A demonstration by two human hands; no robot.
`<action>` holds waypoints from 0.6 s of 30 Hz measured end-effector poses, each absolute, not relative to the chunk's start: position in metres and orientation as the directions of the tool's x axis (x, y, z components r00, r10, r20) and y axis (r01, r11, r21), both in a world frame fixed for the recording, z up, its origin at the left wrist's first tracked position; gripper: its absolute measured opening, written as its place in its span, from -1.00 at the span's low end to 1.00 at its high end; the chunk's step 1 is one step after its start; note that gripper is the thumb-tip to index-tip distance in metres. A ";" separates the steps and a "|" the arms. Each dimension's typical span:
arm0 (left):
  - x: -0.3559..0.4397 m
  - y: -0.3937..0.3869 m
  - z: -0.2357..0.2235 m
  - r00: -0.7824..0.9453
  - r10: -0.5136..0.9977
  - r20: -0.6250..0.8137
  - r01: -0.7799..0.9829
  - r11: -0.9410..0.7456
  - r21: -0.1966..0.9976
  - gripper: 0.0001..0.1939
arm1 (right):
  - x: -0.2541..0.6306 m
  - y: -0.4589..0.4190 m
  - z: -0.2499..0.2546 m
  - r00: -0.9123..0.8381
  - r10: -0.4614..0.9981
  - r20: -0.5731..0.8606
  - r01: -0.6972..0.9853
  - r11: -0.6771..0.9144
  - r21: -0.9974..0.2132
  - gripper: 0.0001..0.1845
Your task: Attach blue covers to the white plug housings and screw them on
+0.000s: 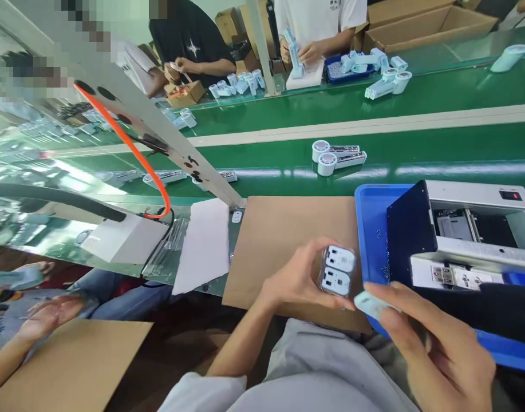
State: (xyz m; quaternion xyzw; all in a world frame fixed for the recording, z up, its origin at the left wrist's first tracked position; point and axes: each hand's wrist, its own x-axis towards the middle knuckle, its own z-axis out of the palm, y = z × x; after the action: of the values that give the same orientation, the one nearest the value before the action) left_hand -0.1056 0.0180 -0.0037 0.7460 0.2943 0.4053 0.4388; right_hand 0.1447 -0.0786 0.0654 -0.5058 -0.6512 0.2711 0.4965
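Observation:
My left hand (pixel 307 274) is wrapped around a pair of pale blue plastic pieces (pixel 340 259), set side by side with small dark square openings facing up. A clear edge shows around them; I cannot tell whether it is a holder or wrapping. Close by on the right, my right hand (pixel 438 337) pinches a small, rounded, light blue plastic part (pixel 371 304) between thumb and fingers. That part is apart from the pair. Both hands are over the near edge of a brown cardboard sheet (pixel 283 229).
On the right a blue tray (pixel 369 229) bears a black and silver machine (pixel 472 197). White handheld units (pixel 328 163) lie on the green conveyor (pixel 266 154). A slanted metal post (pixel 159 137) and an orange tube (pixel 133 149) rise at left. Co-workers sit opposite and at left.

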 end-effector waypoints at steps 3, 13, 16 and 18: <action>-0.085 0.004 -0.011 0.508 0.764 0.398 0.015 -0.470 0.883 0.08 | 0.134 -0.053 0.086 0.002 0.930 0.366 0.396 0.336 -0.855 -0.69; -0.045 -0.003 -0.036 0.335 0.750 0.570 -0.091 -0.576 0.812 0.24 | 0.135 -0.017 0.087 -0.091 0.995 0.036 0.220 0.055 -0.974 -0.72; -0.041 -0.002 -0.040 0.274 0.685 0.675 -0.119 -0.673 0.730 0.28 | 0.140 -0.016 0.088 -0.213 0.966 -0.146 0.059 -0.136 -0.989 -0.54; -0.039 -0.002 -0.039 0.271 0.672 0.689 -0.092 -0.695 0.713 0.20 | 0.143 -0.014 0.089 -0.257 0.936 -0.239 -0.015 -0.251 -0.968 -0.36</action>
State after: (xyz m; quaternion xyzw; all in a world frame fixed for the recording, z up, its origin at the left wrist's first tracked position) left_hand -0.0390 -0.0019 -0.0387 0.7234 0.2004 0.5694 0.3352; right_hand 0.1429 -0.0145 0.0890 -0.4783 -0.4815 0.6298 0.3778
